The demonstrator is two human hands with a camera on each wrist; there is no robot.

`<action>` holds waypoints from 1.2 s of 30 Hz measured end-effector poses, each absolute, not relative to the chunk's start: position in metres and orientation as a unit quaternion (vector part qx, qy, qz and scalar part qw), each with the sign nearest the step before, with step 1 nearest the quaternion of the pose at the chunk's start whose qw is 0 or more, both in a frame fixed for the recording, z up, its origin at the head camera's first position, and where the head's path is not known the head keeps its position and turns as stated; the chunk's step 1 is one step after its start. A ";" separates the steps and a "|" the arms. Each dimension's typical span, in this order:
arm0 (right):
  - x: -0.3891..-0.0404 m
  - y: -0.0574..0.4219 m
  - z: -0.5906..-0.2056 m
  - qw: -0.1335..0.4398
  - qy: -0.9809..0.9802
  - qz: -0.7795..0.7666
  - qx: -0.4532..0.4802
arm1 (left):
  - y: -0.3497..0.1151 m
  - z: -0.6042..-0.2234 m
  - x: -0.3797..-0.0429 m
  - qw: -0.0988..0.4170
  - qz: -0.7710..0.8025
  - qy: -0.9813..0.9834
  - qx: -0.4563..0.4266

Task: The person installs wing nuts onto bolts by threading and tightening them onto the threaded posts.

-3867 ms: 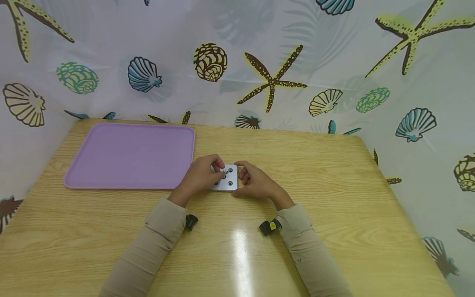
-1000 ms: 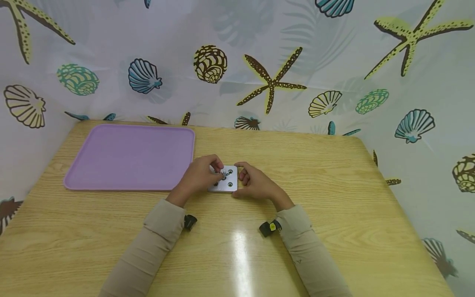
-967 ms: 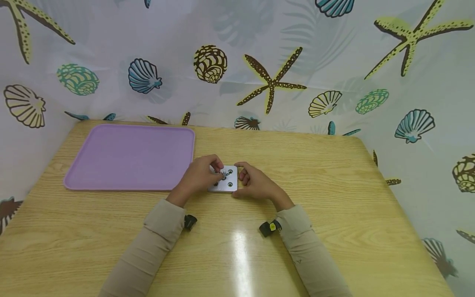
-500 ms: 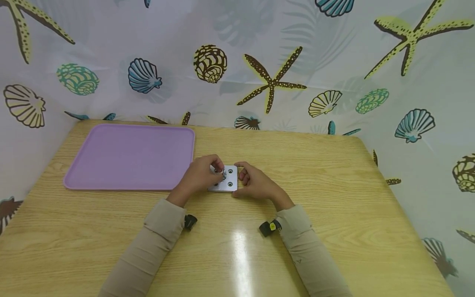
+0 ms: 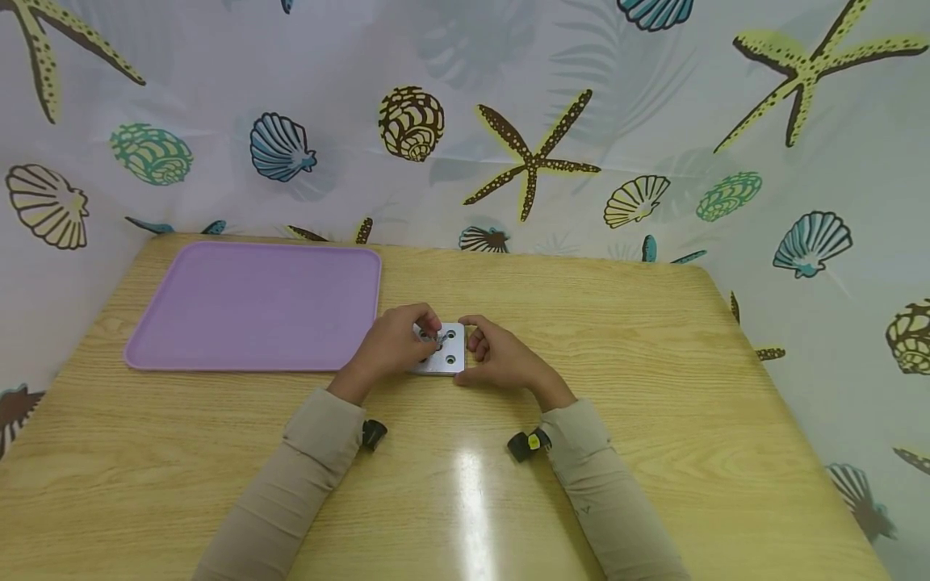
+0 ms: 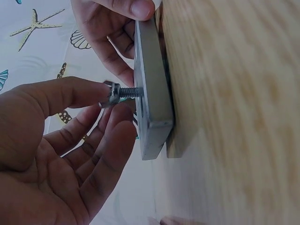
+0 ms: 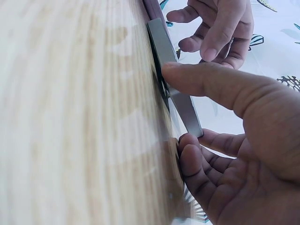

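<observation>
A silvery square metal plate [image 5: 457,347] with several holes lies on the table, just right of the tray. My left hand [image 5: 392,339] pinches the head of a wing bolt [image 6: 114,93] between thumb and index finger. Its threaded shank stands square to the plate's face, the end sunk in the middle hole, with a stretch of bare thread showing in the left wrist view. From the right, my right hand [image 5: 508,359] grips the plate by its near and far edges, thumb [image 7: 187,77] at the near one. Its other fingers curl beside the plate.
A purple tray [image 5: 261,307] lies at the back left of the wooden table [image 5: 617,387], its right edge close to my left hand. Behind the table hangs a white cloth [image 5: 465,48] printed with shells and starfish. Each wrist carries a small black camera [image 5: 374,435].
The wing bolt's head has turned between my left fingertips, its wings lying at a different angle from half a second ago. Plate and right hand hold still.
</observation>
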State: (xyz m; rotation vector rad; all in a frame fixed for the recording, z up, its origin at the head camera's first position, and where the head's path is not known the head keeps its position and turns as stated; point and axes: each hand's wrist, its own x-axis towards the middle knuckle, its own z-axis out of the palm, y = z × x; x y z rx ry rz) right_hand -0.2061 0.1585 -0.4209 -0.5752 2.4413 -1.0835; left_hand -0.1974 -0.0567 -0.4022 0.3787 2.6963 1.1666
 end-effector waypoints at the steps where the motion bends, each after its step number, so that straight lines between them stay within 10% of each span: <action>1: -0.206 0.158 -0.421 0.204 0.875 -0.388 -0.205 | -0.057 -0.402 -0.198 0.091 0.393 0.906 0.126; 36: -0.207 0.159 -0.423 0.202 0.875 -0.388 -0.209 | -0.057 -0.399 -0.195 0.084 0.398 0.907 0.110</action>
